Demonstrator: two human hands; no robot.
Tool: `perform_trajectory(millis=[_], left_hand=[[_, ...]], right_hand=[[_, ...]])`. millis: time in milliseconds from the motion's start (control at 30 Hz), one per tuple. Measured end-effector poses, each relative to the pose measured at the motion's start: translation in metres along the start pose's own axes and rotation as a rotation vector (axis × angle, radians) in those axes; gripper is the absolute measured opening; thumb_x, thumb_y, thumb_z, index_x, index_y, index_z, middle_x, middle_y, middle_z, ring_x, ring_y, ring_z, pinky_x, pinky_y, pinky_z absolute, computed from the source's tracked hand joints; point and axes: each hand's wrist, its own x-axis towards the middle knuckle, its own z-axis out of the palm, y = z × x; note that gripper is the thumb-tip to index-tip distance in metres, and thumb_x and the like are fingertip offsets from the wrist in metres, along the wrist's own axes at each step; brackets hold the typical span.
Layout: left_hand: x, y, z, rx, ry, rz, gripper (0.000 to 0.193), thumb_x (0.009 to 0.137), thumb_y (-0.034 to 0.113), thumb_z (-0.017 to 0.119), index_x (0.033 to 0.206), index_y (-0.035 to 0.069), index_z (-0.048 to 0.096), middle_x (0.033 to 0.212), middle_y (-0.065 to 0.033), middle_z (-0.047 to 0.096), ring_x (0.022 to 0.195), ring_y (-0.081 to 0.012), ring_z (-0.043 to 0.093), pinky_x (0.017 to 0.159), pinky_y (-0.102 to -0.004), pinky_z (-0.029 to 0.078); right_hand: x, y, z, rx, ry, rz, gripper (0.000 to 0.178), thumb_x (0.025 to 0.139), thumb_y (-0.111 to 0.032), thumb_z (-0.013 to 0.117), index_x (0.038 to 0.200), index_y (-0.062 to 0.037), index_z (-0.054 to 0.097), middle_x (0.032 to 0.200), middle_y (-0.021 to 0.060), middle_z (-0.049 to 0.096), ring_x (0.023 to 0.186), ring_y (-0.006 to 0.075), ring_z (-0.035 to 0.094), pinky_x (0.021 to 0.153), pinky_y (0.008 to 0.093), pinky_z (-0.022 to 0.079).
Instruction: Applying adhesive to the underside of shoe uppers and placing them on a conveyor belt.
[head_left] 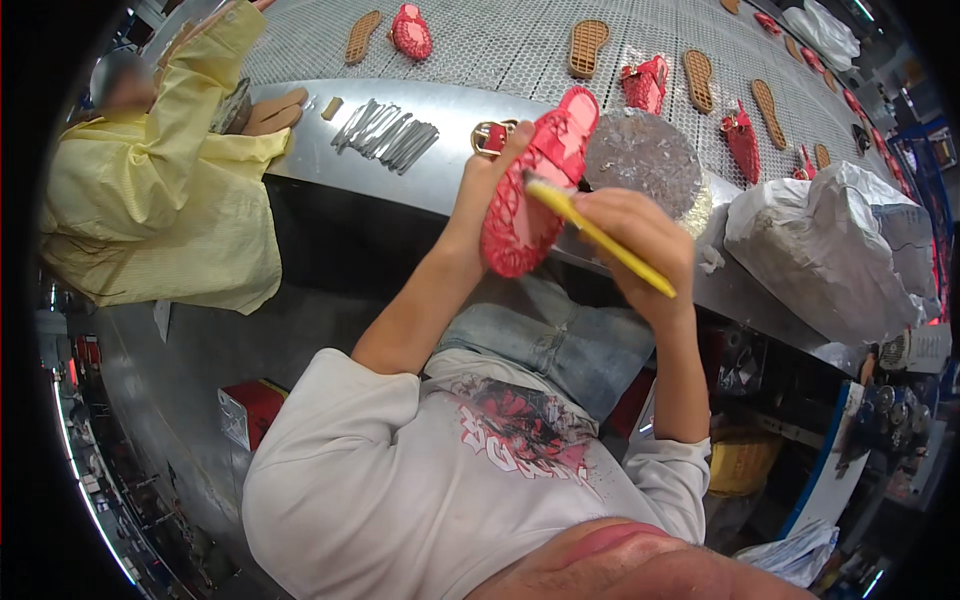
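Note:
Upside down in my left hand (487,185) is a red woven sandal upper (507,215), its pink underside facing up. A strap with a metal buckle (491,138) sticks out beside my fingers. My right hand (640,235) is closed around a yellow-handled brush (620,254), whose dark tip touches or hovers over the upper's underside; which of these I cannot tell. Just behind my right hand stands a round drum (645,160) with a dark, crusted top. My left fingertips are partly hidden behind the upper.
A perforated conveyor (480,60) carries tan soles (588,48) and red uppers (645,84). Grey metal strips (385,135) lie on the steel ledge (300,155). A white sack (830,250) sits at right. At left, a person in yellow (170,200) reaches over the ledge.

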Motion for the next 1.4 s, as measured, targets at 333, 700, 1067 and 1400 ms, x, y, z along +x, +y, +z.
perform_trajectory(millis=[333, 700, 1067, 1400], left_hand=[[0.006, -0.01, -0.016, -0.031, 0.009, -0.018, 0.049, 0.094, 0.048, 0.06, 0.098, 0.0, 0.066, 0.075, -0.0088, 0.069, 0.059, -0.0168, 0.068, 0.053, -0.0294, 0.056], [-0.002, -0.007, -0.02, 0.237, -0.036, -0.004, 0.046, 0.096, 0.043, 0.06, 0.094, -0.003, 0.066, 0.078, -0.0104, 0.07, 0.061, -0.0172, 0.068, 0.054, -0.0283, 0.056], [-0.01, -0.013, -0.03, -0.006, 0.042, -0.108, 0.037, 0.095, 0.038, 0.064, 0.097, 0.002, 0.066, 0.08, -0.007, 0.069, 0.062, -0.0144, 0.066, 0.055, -0.0281, 0.054], [-0.013, -0.01, -0.035, 0.156, -0.072, -0.194, 0.04, 0.097, 0.037, 0.06, 0.103, -0.002, 0.064, 0.083, -0.0111, 0.07, 0.066, -0.0182, 0.07, 0.056, -0.0306, 0.059]], right_hand=[[-0.015, -0.016, 0.016, 0.338, -0.114, 0.324, 0.019, 0.079, 0.001, 0.073, 0.097, 0.0031, 0.07, 0.088, 0.0131, 0.072, 0.083, 0.0204, 0.069, 0.075, 0.0285, 0.053], [-0.011, 0.012, -0.004, 0.24, 0.251, 0.539, 0.015, 0.09, 0.002, 0.065, 0.104, 0.0069, 0.069, 0.092, 0.008, 0.07, 0.078, 0.0143, 0.066, 0.07, 0.0243, 0.053], [-0.02, 0.0, 0.004, 0.256, 0.053, 0.584, 0.017, 0.084, 0.0, 0.07, 0.1, 0.004, 0.07, 0.089, 0.0095, 0.071, 0.076, 0.0131, 0.066, 0.07, 0.0252, 0.052], [-0.01, 0.025, -0.009, -0.049, 0.069, 0.107, 0.018, 0.084, -0.001, 0.066, 0.101, 0.0054, 0.069, 0.099, 0.0152, 0.071, 0.095, 0.0267, 0.068, 0.087, 0.0366, 0.053]])
